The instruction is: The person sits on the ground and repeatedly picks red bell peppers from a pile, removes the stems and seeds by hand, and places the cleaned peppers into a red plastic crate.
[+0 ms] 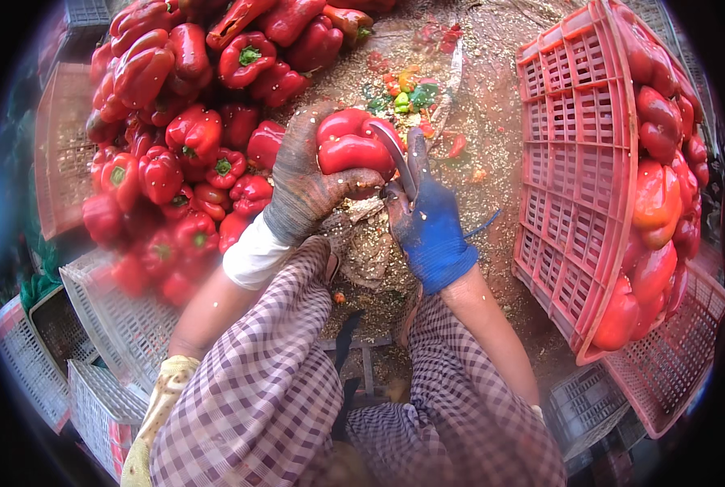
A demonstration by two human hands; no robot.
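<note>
My left hand [304,176], in a soiled grey glove, is closed around a red bell pepper [356,153] above the ground between my knees. In my right hand [429,213], which wears a stained blue glove, is a small curved knife [396,155]. Its blade lies against the right side of the pepper; I cannot tell how deep it goes. The knife's handle is hidden in my fingers. To the left rises a large heap of red bell peppers [192,131], some with green stems.
A red plastic crate [575,182] full of red peppers [655,201] stands at the right. Seeds and pepper scraps [408,97] litter the ground sheet [490,122]. A pale plastic crate [113,310] sits at the lower left, a pink crate [64,152] behind the heap.
</note>
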